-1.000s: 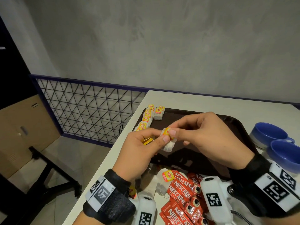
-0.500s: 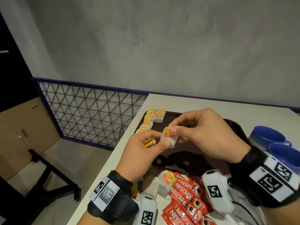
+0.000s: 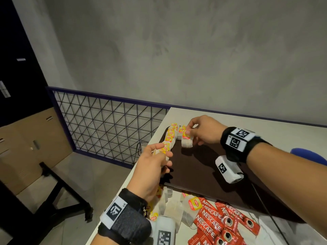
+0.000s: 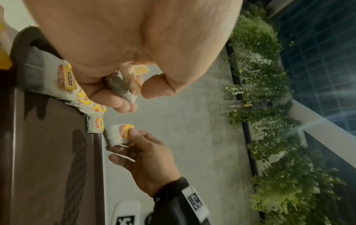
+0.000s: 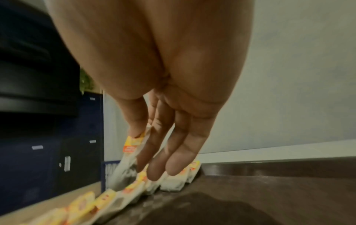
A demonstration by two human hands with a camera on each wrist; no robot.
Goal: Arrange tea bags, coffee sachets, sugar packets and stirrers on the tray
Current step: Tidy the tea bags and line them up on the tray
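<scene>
- Grey wall, white table point(image 3: 230, 124), brown tray point(image 3: 203, 167).
- Hands have separated: right hand point(image 3: 203, 131) now pinches tea bag point(image 3: 187, 141) beside the row.
- Left hand point(image 3: 154, 167) seemingly grips another.

The hands have parted: the right hand point(image 3: 203, 132) carried its tea bag point(image 3: 186, 140) out over the tray point(image 3: 203, 167).

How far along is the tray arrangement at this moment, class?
Done: a row of tea bags lines the tray's left edge. In hand: the right hand pinches a tea bag over the tray; the left hand holds another. Left: loose tea bags and coffee sachets on the table. No sugar or stirrers visible.
</scene>
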